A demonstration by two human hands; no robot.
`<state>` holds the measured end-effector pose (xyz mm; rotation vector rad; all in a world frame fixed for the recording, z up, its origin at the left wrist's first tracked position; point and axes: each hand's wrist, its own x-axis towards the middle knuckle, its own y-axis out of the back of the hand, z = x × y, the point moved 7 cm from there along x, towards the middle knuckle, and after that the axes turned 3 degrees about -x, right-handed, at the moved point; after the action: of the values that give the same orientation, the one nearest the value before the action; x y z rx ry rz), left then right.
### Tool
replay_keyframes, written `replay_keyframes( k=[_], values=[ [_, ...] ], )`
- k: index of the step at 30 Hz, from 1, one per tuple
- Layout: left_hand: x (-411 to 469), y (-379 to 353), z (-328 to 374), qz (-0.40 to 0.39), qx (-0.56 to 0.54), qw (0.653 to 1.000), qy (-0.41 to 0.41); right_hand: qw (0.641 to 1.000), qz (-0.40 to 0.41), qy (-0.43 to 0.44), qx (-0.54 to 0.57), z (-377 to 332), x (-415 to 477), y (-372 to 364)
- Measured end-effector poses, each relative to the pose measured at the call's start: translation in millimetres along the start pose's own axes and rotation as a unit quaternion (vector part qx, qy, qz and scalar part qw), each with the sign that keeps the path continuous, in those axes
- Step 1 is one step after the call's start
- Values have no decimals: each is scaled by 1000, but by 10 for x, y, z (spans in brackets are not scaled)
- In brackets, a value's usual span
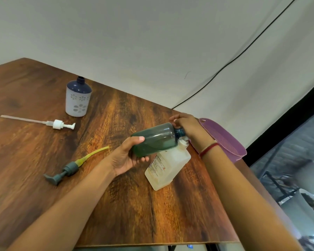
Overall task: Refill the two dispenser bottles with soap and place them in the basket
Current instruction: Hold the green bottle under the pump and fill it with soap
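Note:
A green translucent dispenser bottle (pixel 155 140) lies nearly level in the air, its open neck pointing right. My left hand (pixel 129 156) grips its base from below. My right hand (pixel 186 126) curls round its neck. Right under the bottle stands a white soap refill container (pixel 166 169) with its cap close to the neck. The second dispenser bottle (pixel 78 99), white with a dark blue top, stands upright and uncapped at the back left. Behind my right wrist, a purple basket (pixel 227 140) sits at the table's right edge.
Two pumps lie on the wooden table (pixel 43 187): a white pump (pixel 59 124) with a clear tube at the left, and a grey-green pump (pixel 67 171) with a yellow tube nearer the front. A black cable (pixel 225 67) runs along the wall behind.

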<state>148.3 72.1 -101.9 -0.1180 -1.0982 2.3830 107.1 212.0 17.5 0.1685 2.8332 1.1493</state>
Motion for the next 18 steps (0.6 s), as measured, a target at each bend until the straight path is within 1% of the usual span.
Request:
replay_keyframes(
  k=[3,6,8,10,11,13,16,18],
  values=[
    [-18,-35,-12,-4,8,1000,8,998,-17,0,-55,17,-31,24],
    [-20,-60,4,-14,9,1000,7,997,-36,13,-65,-91,-10,63],
    [-9,-37,7,-13,4,1000,7,999,-26,11,-24,-83,1,47],
    [1,-5,-3,-8,1,1000,11,999,-15,-7,28,3,-19,-1],
    [2,1,-10,-5,-3,1000,14,999,-12,-15,36,49,-34,-17],
    [-3,1,-16,-6,-9,1000,17,1000,-14,-16,11,64,-36,-16],
    [-12,-34,2,-17,-13,1000,18,997,-37,4,-69,-70,-18,46],
    [-6,-44,25,-19,-8,1000,12,997,-40,9,-69,-110,-3,49]
  ],
)
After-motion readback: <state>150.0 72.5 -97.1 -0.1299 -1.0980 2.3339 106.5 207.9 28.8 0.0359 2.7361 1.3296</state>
